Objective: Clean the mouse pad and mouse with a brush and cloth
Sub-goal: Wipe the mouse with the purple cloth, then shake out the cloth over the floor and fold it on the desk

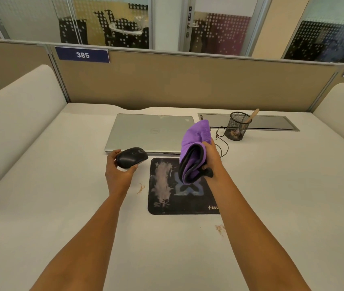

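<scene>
The person stands at a pale desk [62, 185] with both bare forearms stretched out over it. The left hand [118, 175] grips a black mouse [132, 157], fingers and thumb curled round its sides, and holds it up off the surface just to the left of the mouse pad [167, 204]. The right hand [213, 158] clutches a bunched purple cloth [196, 143] with a dark edge, raised above the pad's far right part, so that some of the pad is hidden behind it. The pad lies flat near the middle of the desk, black with a bluish emblem, and a broad pale dusty smear runs down its left half (it shows plainly against the dark fabric). Just behind the pad a closed silver laptop [150, 131] lies flat. To its right stands a black mesh cup [238, 127], upright, with the wooden handle of a brush [253, 115] leaning out of it towards the right. A thin dark cable [222, 141] loops on the desk between cup and laptop. Two small brownish stains mark the desk, one [140, 188] left of the pad, one [219, 228] near its right front corner. A beige partition [188, 85] bearing a blue sign [82, 55] reading 385 closes off the far edge.
</scene>
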`<state>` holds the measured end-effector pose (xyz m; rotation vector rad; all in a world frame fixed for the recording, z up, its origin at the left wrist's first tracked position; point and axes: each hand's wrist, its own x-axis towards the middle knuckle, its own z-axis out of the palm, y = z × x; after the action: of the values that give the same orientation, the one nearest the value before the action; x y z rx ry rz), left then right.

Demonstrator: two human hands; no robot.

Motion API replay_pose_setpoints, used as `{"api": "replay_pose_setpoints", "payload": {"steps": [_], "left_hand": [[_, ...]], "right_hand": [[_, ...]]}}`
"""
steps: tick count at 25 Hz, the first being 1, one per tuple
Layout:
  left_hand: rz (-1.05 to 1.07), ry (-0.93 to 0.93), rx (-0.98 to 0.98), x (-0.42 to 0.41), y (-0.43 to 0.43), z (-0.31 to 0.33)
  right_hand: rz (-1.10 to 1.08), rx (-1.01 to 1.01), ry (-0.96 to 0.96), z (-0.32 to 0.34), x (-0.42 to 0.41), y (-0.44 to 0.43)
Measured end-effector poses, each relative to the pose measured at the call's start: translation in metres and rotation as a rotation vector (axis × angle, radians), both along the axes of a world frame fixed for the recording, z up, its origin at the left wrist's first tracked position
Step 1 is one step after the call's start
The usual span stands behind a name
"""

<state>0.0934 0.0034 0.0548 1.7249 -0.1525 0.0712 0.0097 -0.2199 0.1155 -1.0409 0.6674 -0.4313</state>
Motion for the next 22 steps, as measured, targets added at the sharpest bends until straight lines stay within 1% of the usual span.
{"api": "replay_pose_setpoints", "payload": {"steps": [2,4,6,10,13,16,19,22], "left_hand": [[0.000,0.030,0.036,0.000,0.002,-0.007],[0.009,0.052,0.079,-0.001,0.001,-0.013],[0.010,0.063,0.114,0.000,-0.001,-0.016],[0.019,0.062,0.189,0.004,-0.004,-0.018],[0.022,0.065,0.228,0.011,-0.005,-0.018],[0.016,0.081,0.275,0.018,-0.003,-0.020],[0.032,0.093,0.293,0.023,-0.003,-0.021],[0.033,0.108,0.335,0.026,-0.005,-0.021]], "right_hand": [[-0.007,0.050,-0.009,-0.003,-0.005,-0.003],[0.012,0.045,0.001,-0.005,-0.010,-0.006],[0.037,0.020,0.006,-0.006,-0.014,-0.009],[-0.033,-0.004,-0.011,-0.004,-0.021,-0.015],[-0.023,-0.068,0.044,-0.007,-0.023,-0.024],[-0.025,-0.048,0.038,-0.008,-0.026,-0.029],[-0.061,-0.093,0.030,-0.008,-0.023,-0.034],[-0.049,-0.052,-0.026,-0.004,-0.023,-0.031]]}}
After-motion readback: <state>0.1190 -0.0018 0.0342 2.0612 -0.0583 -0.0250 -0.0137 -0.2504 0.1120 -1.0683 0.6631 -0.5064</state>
